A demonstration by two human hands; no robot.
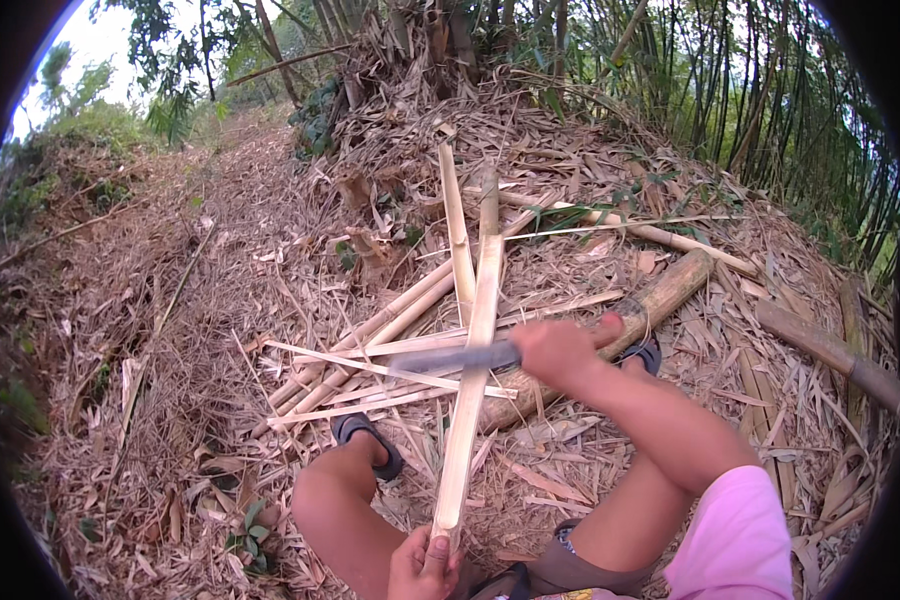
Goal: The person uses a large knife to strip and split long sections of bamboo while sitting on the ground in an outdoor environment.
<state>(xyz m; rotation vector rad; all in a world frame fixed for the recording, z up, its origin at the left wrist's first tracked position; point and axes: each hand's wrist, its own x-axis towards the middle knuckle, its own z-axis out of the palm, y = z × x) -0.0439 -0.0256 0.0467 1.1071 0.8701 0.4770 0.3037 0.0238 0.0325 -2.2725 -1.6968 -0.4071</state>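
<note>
Ground [170, 330]: dry bamboo litter, split strips, log [660, 295] beyond the hands. Left hand [422, 565] grips the slat [470, 380] at its near end; right hand [560, 350], fist closed, holds the knife [460, 358] across the slat.

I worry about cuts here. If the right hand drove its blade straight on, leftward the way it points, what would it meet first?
Probably the long split bamboo strip that the left hand holds upright: the blade in the right hand already lies across it. Whether it touches is unclear.

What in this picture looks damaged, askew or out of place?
Nothing stands out. The left hand grips a long split bamboo strip, the right hand holds a blade across it, and cut strips lie crisscrossed over dry leaf litter.
</note>
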